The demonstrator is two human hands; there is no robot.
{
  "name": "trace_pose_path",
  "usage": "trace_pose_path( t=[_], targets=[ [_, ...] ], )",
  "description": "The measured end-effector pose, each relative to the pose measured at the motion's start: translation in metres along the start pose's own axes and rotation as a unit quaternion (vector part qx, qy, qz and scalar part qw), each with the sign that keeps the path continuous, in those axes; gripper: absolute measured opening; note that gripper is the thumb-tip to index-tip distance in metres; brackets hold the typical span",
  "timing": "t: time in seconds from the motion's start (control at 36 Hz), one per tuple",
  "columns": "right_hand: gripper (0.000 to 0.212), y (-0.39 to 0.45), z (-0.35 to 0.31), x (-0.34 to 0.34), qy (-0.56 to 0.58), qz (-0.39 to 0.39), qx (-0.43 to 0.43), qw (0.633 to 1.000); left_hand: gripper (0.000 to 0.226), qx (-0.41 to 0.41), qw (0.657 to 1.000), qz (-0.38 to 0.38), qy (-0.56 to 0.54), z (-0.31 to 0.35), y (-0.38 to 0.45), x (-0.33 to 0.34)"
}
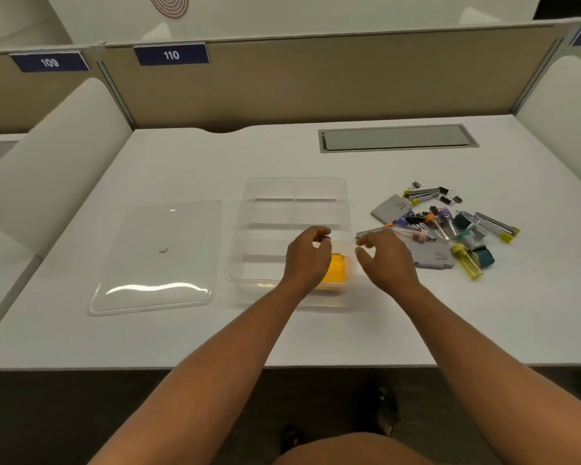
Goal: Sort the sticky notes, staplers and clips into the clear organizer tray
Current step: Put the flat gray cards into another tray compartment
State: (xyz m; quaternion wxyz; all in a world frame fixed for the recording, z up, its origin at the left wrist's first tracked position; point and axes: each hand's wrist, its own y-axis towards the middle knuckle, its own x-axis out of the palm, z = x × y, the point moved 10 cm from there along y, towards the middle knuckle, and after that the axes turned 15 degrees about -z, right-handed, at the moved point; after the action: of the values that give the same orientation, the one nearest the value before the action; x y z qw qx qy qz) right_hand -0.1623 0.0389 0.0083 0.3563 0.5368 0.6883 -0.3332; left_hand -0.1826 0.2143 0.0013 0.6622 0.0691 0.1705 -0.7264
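The clear organizer tray [249, 209] lies in the middle of the white desk. A stack of yellow sticky notes [338, 270] sits in its near right compartment. My left hand [307, 255] hovers over that corner of the tray, fingers loosely curled and holding nothing. My right hand [388, 258] hangs just right of the tray, fingers relaxed and empty, its fingertips close to a silver stapler [371, 233]. To the right lies a mixed pile [450, 226] of binder clips, grey pads, staplers with yellow ends and small coloured pieces.
The tray's clear lid [155, 260] lies flat to the left of the tray. A grey cable hatch [398, 137] is set into the desk at the back right. Partition walls close the desk at the back and at both sides.
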Motion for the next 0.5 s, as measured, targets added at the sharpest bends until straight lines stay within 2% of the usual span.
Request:
trace_pose_path(
  t=[0.28,0.39,0.5],
  targets=[
    [0.023,-0.01,0.081,-0.03,-0.026,-0.006,0.085,0.996,0.028,0.05,0.998,0.024,-0.003,0.036,0.036,0.051],
    [0.032,-0.006,0.109,-0.041,-0.061,-0.038,0.133,0.989,0.026,0.059,0.998,0.014,0.02,0.05,0.051,0.073],
    [0.047,0.003,0.124,-0.038,-0.074,-0.087,0.133,0.985,0.025,0.051,0.998,-0.001,0.028,0.055,0.07,0.089]
  ],
)
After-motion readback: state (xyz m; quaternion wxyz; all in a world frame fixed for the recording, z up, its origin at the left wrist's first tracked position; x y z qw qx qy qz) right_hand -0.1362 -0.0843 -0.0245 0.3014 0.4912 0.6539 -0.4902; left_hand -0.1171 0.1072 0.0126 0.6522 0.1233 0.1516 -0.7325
